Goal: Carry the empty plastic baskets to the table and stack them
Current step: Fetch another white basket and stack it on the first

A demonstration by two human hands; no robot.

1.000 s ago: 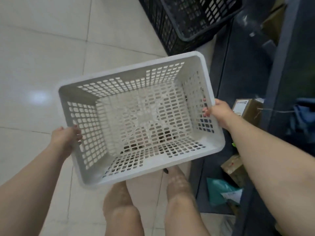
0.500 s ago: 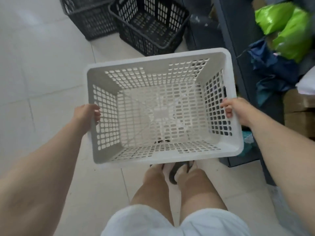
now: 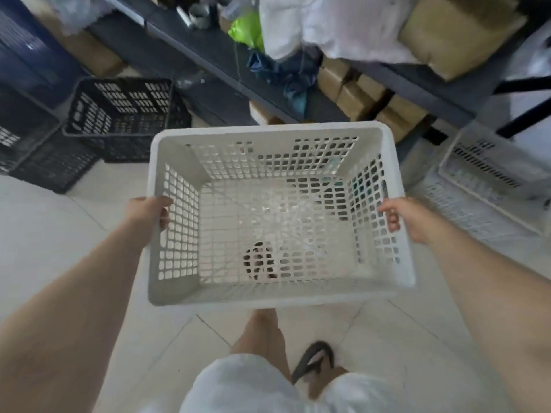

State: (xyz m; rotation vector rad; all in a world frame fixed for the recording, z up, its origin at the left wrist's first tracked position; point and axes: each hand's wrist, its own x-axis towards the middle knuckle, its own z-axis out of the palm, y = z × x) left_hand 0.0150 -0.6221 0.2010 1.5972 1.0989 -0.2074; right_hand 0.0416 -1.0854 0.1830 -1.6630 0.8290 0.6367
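head view | white basket (image 3: 277, 295) empty, held level off the floor between both hands | left hand (image 3: 147, 211) grasps its left rim, fingers curled over the edge | right hand (image 3: 408, 217) grasps the right rim the same way | black crate (image 3: 119, 114) on the floor beyond the left hand | pale baskets (image 3: 489, 186) on the floor beyond the right hand

Perforated white plastic basket (image 3: 277, 293) — matt, smooth; black plastic crates (image 3: 119, 114), far left; glossy floor tiles (image 3: 44, 234).

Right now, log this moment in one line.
phase: carry | white basket: empty, held aloft | left hand: grips left side | right hand: grips right side
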